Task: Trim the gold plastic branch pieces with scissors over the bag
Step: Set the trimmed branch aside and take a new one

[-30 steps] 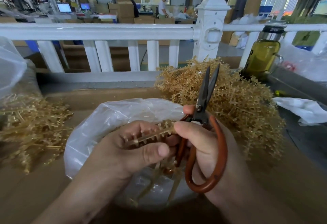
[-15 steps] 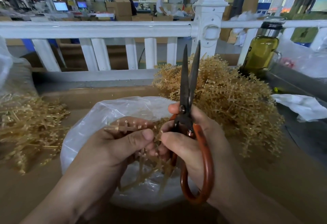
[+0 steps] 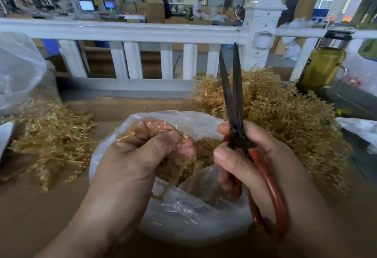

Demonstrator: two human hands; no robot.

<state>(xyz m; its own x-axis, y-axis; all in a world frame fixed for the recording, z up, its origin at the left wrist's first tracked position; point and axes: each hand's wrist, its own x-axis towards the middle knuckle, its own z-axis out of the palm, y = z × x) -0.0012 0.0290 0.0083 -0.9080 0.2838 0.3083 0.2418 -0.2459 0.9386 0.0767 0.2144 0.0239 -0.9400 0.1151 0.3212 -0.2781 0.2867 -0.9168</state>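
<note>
Gripping gold branch piece in curled fist, left hand hovers over open mouth of clear plastic bag; thin stems trail from under fingers down into bag. Right hand just beside it, fingers wrapped round red handles of scissors. Dark blades point straight up, nearly together, clear of branch piece. Gold bits lie inside bag. Heaps of gold branches either side: left heap, bigger right heap. Bottle of yellow-green liquid by white railing.

White railing ahead; olive-filled bottle right; cardboard boxes, monitors beyond.
</note>
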